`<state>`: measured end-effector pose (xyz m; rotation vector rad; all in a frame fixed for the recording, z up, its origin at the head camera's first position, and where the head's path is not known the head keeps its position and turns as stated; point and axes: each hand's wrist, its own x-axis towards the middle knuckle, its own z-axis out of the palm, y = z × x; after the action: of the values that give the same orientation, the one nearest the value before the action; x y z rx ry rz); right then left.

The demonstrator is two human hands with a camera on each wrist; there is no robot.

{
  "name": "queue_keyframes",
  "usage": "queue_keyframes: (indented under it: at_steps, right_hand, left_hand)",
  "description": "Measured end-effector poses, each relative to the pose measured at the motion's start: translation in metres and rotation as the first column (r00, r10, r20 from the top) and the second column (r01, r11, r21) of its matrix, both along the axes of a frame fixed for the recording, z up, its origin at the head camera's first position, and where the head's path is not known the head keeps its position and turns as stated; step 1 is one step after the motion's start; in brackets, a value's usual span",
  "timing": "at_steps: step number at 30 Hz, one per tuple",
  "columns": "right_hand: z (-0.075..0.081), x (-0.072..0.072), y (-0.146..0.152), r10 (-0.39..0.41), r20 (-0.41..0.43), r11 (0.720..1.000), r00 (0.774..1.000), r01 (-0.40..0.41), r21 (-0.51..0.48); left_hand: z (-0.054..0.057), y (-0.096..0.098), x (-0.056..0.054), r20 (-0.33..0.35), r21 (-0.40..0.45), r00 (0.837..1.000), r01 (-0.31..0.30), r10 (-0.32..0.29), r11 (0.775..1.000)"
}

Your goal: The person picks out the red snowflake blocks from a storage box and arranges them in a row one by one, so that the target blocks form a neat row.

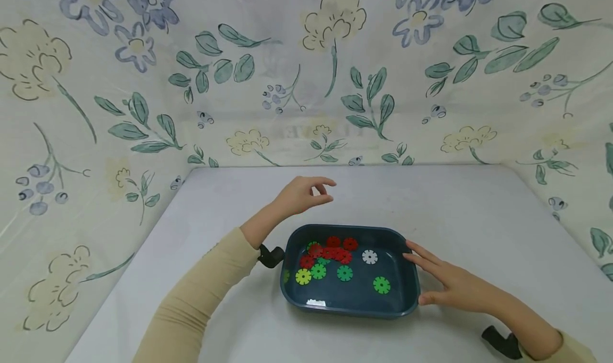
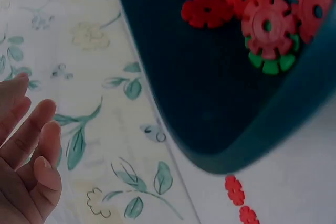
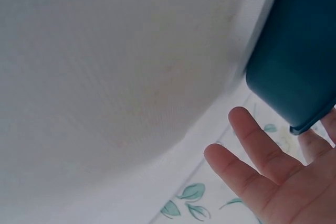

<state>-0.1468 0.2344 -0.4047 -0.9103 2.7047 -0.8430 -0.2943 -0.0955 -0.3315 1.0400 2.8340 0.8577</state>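
A dark teal plastic tray (image 1: 354,303) holds several notched plastic building discs. Red discs (image 1: 332,254) are bunched toward its left side, with green discs (image 1: 345,273) and a yellow disc (image 1: 303,277) around them. A white disc (image 1: 370,256) and another green disc (image 1: 381,285) lie farther right. My left hand (image 1: 301,194) hovers beyond the tray's far rim, its fingers loosely bent and nothing between them. At the tray's right end my right hand (image 1: 457,286) rests its fingertips against the rim, fingers spread and fairly straight.
Outside the tray, red discs (image 2: 234,190) lie on the white table, seen in the left wrist view; my left arm covers that spot in the head view. Flower-printed cloth (image 1: 287,86) walls the table at the back and sides. Black wrist mounts (image 1: 271,257) show by both wrists.
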Motion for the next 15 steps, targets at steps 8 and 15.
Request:
queue_keyframes:
  at_steps: [8, 15]
  right_hand:
    - [-0.001, 0.0, 0.0, -0.02, -0.018, 1.0, 1.0, 0.019, -0.001]
    - [-0.001, 0.0, 0.0, -0.022, -0.007, 1.0, 1.0, 0.022, 0.002]
  left_hand:
    - [-0.016, 0.022, 0.02, 0.104, -0.07, 0.988, 0.122, -0.115, 0.99]
    - [-0.028, 0.036, 0.029, 0.247, -0.154, 0.955, 0.203, -0.161, 0.967]
